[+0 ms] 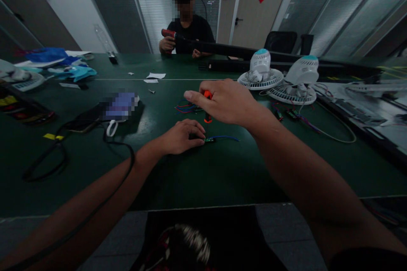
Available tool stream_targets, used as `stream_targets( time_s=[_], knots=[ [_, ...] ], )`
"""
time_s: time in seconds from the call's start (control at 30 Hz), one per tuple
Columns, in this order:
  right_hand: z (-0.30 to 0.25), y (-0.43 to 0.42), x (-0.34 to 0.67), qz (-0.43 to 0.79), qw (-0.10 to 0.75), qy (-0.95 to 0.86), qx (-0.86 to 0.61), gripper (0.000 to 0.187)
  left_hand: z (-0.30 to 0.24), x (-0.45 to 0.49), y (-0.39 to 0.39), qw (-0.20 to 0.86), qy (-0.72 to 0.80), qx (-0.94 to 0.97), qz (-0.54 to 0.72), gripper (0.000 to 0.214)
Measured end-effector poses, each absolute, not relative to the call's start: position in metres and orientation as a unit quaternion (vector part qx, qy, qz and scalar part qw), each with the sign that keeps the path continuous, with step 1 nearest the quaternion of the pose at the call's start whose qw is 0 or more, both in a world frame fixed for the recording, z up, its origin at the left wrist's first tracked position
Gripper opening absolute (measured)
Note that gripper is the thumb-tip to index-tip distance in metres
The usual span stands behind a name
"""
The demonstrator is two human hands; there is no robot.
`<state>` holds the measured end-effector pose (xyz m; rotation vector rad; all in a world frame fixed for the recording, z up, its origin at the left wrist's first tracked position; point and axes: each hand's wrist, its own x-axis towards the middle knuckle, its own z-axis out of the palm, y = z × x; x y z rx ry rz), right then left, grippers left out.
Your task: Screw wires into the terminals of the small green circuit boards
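My right hand [227,101] is closed round the orange-and-black handle of a screwdriver [208,117], which stands upright with its tip pointing down. Beneath it on the table lies a small green circuit board [210,139] with a blue wire running off to the right. The fingers of my left hand [184,136] pinch the left end of that board against the tabletop. Whether the screwdriver's tip touches the board is too small to tell. Behind my hands is a bundle of red and blue wires [186,107], partly covered by the right hand.
Two white fan heads [260,78] stand at the back right, near more small boards with wires [292,113]. A phone [119,106] and a black cable [65,156] lie to the left. Across the green table [222,178], another person [190,29] holds a red power tool [168,33].
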<state>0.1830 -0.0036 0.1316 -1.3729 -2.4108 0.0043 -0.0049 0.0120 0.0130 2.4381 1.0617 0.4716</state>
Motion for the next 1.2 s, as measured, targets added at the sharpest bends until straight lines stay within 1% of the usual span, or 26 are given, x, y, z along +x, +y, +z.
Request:
stream_targets(
  time_s=[0.07, 0.27, 0.47, 0.73, 1.03, 1.2],
  knots=[
    [0.1307, -0.003, 0.1828, -0.004, 0.186, -0.856, -0.482, 0.057, 0.0135, -0.0049, 0.012, 0.22, 0.381, 0.881, 0.171, 0.015],
    [0.1285, -0.0003, 0.1819, -0.006, 0.18, -0.852, -0.491, 0.037, 0.0144, -0.005, 0.0126, 0.22, 0.377, 0.884, 0.169, 0.015],
    [0.1315, -0.001, 0.1834, 0.031, 0.184, -0.861, -0.473, 0.031, 0.0142, -0.0049, 0.0123, 0.224, 0.379, 0.882, 0.169, 0.014],
    [0.1327, -0.0019, 0.1856, 0.044, 0.195, -0.875, -0.441, 0.027, 0.0133, -0.0057, 0.0129, 0.223, 0.377, 0.882, 0.171, 0.015],
    [0.1336, -0.0003, 0.1868, 0.051, 0.194, -0.871, -0.448, 0.03, 0.0131, -0.0059, 0.0121, 0.219, 0.374, 0.884, 0.174, 0.014],
    [0.1308, 0.0001, 0.1864, 0.016, 0.188, -0.858, -0.477, 0.032, 0.0132, -0.006, 0.0121, 0.222, 0.376, 0.883, 0.174, 0.013]
  ],
)
